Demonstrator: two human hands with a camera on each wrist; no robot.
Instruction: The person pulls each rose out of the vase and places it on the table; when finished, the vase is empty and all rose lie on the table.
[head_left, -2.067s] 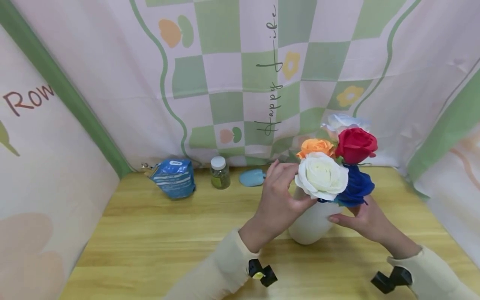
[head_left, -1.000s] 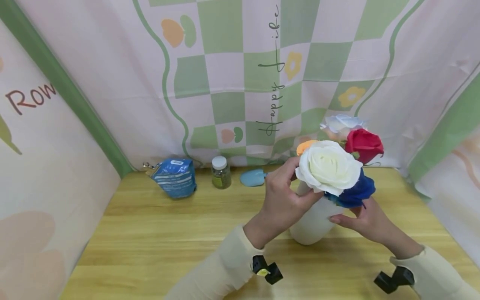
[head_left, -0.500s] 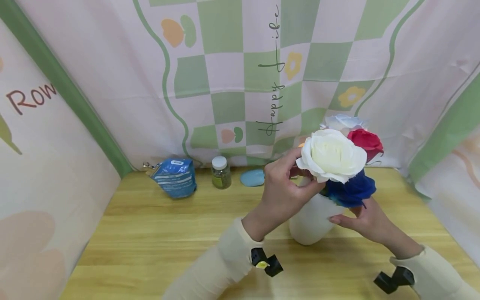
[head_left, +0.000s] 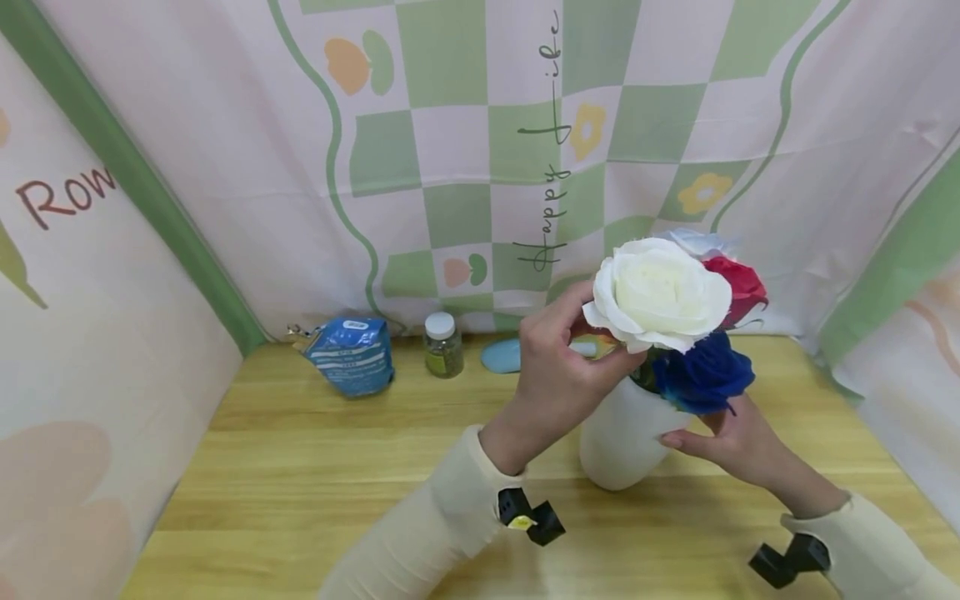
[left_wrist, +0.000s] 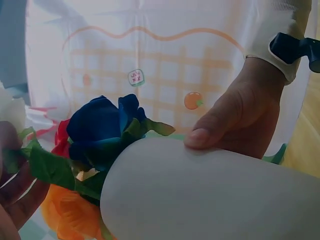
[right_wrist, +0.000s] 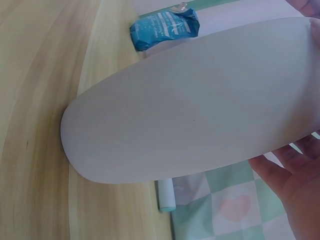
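My left hand (head_left: 551,379) pinches a white rose (head_left: 660,296) just under its bloom, raised over the mouth of a white vase (head_left: 626,442). My right hand (head_left: 742,442) grips the vase's right side near the top, thumb in front; the right wrist view shows its fingers (right_wrist: 280,172) spread along the vase wall. Out of the vase stand a blue rose (head_left: 708,375), a red rose (head_left: 742,287) and a pale blue one (head_left: 701,242) behind. In the left wrist view an orange rose (left_wrist: 72,212) hangs at the rim. The white rose's lower stem is hidden.
A blue bag (head_left: 348,354) with a clipped top stands at the table's back left. Beside it are a white-lidded jar (head_left: 442,346) and a small light blue trowel (head_left: 501,356), partly behind my left hand. A checked curtain (head_left: 450,150) closes off the back of the wooden table (head_left: 315,500).
My left hand has lifted the white rose up from the vase, so it now covers the orange rose and part of the red one. The right hand and the vase have stayed put.
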